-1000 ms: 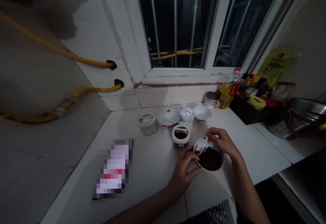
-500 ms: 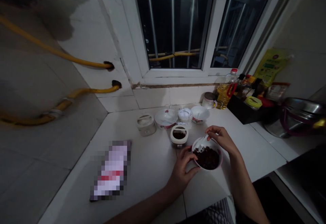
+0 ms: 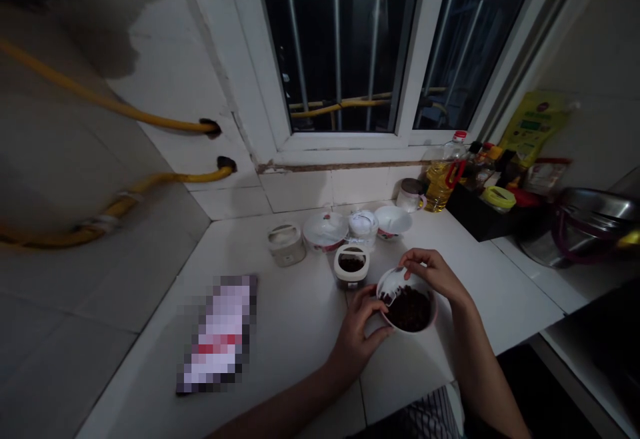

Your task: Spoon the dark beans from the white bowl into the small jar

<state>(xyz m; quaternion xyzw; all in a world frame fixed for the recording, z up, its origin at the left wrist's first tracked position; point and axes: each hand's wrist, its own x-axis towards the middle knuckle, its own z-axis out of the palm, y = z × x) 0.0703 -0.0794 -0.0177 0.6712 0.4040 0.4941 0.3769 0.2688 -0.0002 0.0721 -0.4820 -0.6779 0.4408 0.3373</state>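
Dark lumpy food [image 3: 409,309] fills a white pink-rimmed bowl [image 3: 435,312], and our white plastic spoon [image 3: 391,286] now tilts further toward the left rim than before.

Our left hand [image 3: 356,339] curls firmly around the bowl's near side, while our right hand [image 3: 433,272] closes its fingers on the spoon's handle. The bowl sits on a white tiled counter [image 3: 300,332], just beside a small white tub [image 3: 351,276] of dark contents. Behind them stand white bowls [image 3: 393,220] and a yellow oil bottle [image 3: 437,189].
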